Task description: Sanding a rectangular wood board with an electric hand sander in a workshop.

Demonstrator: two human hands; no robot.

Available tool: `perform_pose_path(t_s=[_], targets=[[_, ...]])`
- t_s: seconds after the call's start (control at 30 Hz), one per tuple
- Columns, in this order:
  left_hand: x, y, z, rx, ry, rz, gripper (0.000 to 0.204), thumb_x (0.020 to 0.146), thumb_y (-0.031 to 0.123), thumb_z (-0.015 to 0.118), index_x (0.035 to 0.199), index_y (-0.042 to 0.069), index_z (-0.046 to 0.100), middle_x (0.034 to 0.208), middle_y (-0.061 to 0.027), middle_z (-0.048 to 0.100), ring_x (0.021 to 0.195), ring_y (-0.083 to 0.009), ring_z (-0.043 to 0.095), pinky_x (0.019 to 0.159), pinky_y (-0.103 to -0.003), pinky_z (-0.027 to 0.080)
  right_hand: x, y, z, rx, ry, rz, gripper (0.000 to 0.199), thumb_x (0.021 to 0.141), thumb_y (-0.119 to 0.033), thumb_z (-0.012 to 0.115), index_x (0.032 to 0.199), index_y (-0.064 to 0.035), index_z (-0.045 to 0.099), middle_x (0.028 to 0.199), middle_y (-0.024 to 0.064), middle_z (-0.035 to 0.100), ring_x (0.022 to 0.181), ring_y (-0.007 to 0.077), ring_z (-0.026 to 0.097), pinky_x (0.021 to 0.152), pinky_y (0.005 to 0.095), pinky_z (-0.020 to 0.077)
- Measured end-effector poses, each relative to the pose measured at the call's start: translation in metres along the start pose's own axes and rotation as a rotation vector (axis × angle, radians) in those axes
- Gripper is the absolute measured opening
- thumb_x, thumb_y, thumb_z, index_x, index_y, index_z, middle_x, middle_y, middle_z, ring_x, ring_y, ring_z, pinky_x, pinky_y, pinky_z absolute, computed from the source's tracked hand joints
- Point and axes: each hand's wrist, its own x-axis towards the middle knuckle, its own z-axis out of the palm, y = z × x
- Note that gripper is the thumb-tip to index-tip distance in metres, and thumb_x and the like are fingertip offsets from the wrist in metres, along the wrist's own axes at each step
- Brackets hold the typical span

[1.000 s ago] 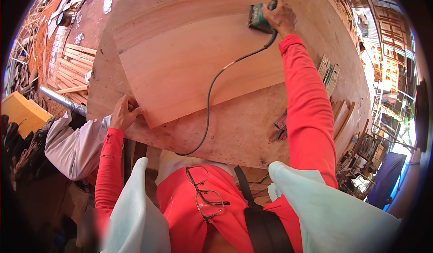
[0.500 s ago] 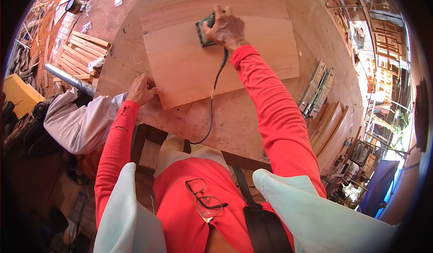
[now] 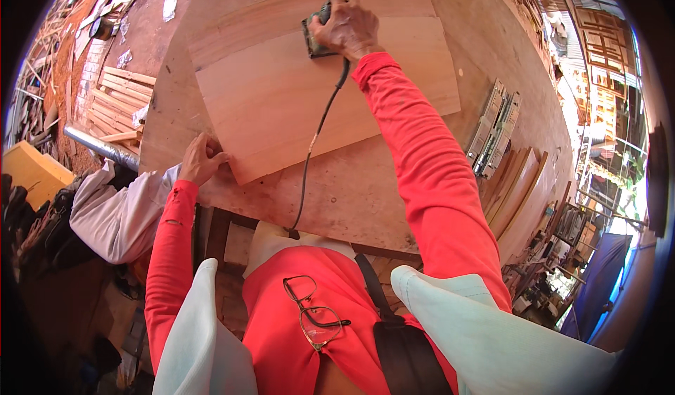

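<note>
A thin reddish-brown wooden panel [image 3: 316, 106] lies at a slant on the worktable [image 3: 330, 201]. My right hand [image 3: 351, 29] is closed over a small green power sander [image 3: 316, 35], whose base sits on the panel near a line where a darker far strip [image 3: 246, 29] meets the paler part. From the sander a dark cord [image 3: 309, 145] runs across the panel and over the near table edge toward my body. At the panel's left edge, close to its near corner, my left hand [image 3: 201, 160] rests with thumb apart from the bent fingers and appears to touch the edge.
Metal drawer slides [image 3: 494, 129] lie at the table's right side, above stacked boards [image 3: 517, 191]. Cut wood strips [image 3: 119, 103] and a silvery tube [image 3: 102, 145] are on the left. A pale cloth [image 3: 119, 212] hangs beside my left forearm.
The sander in my right hand has moved a little farther away, toward the darker strip. The panel has turned slightly, its left end shifting left and nearer, with my left hand alongside.
</note>
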Motion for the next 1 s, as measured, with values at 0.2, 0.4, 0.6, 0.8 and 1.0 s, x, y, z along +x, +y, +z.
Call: perform_pose_path(t_s=[0.2,0.4,0.6,0.8,1.0], targets=[[0.000,0.006,-0.007,-0.028,-0.058,-0.090,0.041,0.072,0.025,0.088,0.087,0.001,0.058,0.082,-0.0104,0.060,0.073,-0.0222,0.056,0.069,-0.036,0.050,0.025,0.100,-0.021,-0.062,0.113,0.092,0.060,0.080,-0.048,0.069,0.121,-0.0057,0.060,0.111,0.0274,0.066,0.096,0.0436,0.071,0.083,0.0526,0.0569],[-0.005,0.014,-0.012,-0.036,-0.073,-0.167,0.038,0.074,0.019,0.088,0.089,0.000,0.060,0.080,-0.0057,0.059,0.071,-0.0156,0.053,0.066,-0.032,0.049,0.039,0.168,-0.047,0.007,0.072,0.219,0.041,0.080,-0.033,0.074,0.106,-0.0061,0.058,0.093,0.0156,0.069,0.097,0.0399,0.068,0.084,0.0537,0.0539],[-0.002,0.016,-0.009,-0.087,-0.076,-0.184,0.035,0.075,0.016,0.088,0.091,0.001,0.060,0.079,-0.0042,0.058,0.070,-0.0147,0.052,0.065,-0.031,0.049,0.053,0.280,-0.050,-0.180,0.136,0.278,0.063,0.081,-0.055,0.068,0.121,-0.0065,0.061,0.116,0.0285,0.068,0.109,0.0467,0.067,0.091,0.0540,0.0531],[-0.003,0.022,-0.010,-0.076,-0.094,-0.198,0.037,0.075,0.017,0.089,0.091,0.000,0.060,0.079,-0.0043,0.059,0.070,-0.0136,0.052,0.065,-0.030,0.049,0.054,0.274,-0.059,-0.139,0.114,0.305,0.065,0.082,-0.056,0.065,0.124,-0.0061,0.061,0.115,0.0283,0.069,0.109,0.0465,0.067,0.091,0.0543,0.0525],[-0.004,0.015,-0.006,-0.077,-0.059,-0.140,0.038,0.075,0.020,0.089,0.091,0.000,0.061,0.081,-0.0067,0.060,0.070,-0.0152,0.054,0.065,-0.031,0.050,0.050,0.212,-0.029,-0.175,0.123,0.151,0.066,0.082,-0.057,0.066,0.126,-0.0080,0.060,0.115,0.0262,0.069,0.108,0.0461,0.067,0.092,0.0550,0.0523]])
